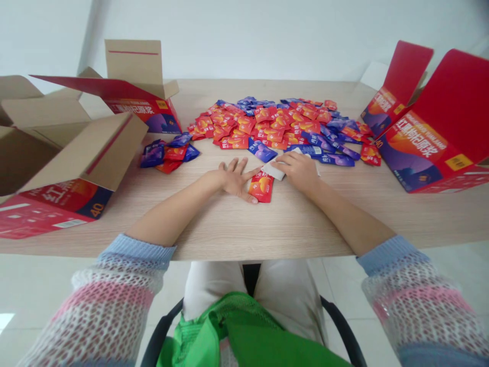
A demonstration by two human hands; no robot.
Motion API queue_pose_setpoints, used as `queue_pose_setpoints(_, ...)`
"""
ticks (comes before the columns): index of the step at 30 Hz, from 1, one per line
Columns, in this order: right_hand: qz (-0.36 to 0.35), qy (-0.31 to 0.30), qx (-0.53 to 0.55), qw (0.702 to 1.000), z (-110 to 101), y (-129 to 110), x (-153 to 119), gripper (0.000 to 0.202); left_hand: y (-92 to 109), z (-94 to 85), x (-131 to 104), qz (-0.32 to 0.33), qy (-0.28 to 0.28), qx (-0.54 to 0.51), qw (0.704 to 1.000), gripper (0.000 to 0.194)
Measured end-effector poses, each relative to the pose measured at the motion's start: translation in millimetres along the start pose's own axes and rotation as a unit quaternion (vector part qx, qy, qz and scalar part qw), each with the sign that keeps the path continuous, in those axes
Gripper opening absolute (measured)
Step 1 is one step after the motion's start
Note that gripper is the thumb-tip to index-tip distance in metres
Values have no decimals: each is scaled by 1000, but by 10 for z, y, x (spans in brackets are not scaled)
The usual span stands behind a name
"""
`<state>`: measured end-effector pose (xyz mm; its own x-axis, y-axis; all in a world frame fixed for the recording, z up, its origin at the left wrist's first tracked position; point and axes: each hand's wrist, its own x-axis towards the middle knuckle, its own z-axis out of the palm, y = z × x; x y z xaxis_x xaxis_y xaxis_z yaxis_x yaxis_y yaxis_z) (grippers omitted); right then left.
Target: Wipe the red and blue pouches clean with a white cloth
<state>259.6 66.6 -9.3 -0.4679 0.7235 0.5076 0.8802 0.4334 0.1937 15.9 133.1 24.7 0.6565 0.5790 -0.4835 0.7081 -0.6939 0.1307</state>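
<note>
A red sachet with an orange picture lies flat on the table before me. At its left edge rests my left hand, fingers spread, thumb and a fingertip touching the sachet. My right hand is closed over a folded white cloth, pressed down by the sachet's upper right corner. Whether the cloth is fabric or paper I cannot make out. Just beyond the hands, a blue-purple sachet lies at the front of a wide heap of red and blue sachets.
A small pile of sachets lies left of the heap. Open red cartons with raised flaps stand on the left, one nearer and one farther. More red cartons stand at the right. The table's front edge is close to my lap.
</note>
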Motion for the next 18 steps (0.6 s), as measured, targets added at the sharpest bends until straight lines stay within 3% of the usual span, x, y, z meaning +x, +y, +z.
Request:
queue_pose_setpoints(4, -3, 77, 81, 994, -109, -18, -42, 38, -23, 29, 29, -4, 3, 2, 1000, 126)
queue_pose_setpoints(8, -38, 97, 108, 989, -247, -171, -73, 36, -52, 28, 33, 8, -3, 3, 1000, 126)
queue_pose_setpoints(13, -139, 24, 23, 990, -283, -513, -47, 28, -59, -30, 23, 14, -11, 17, 1000, 127)
queue_pose_setpoints(18, -51, -43, -58, 996, -257, -584, 16, 24, -28, -75, 42, -9, -26, 32, 999, 126)
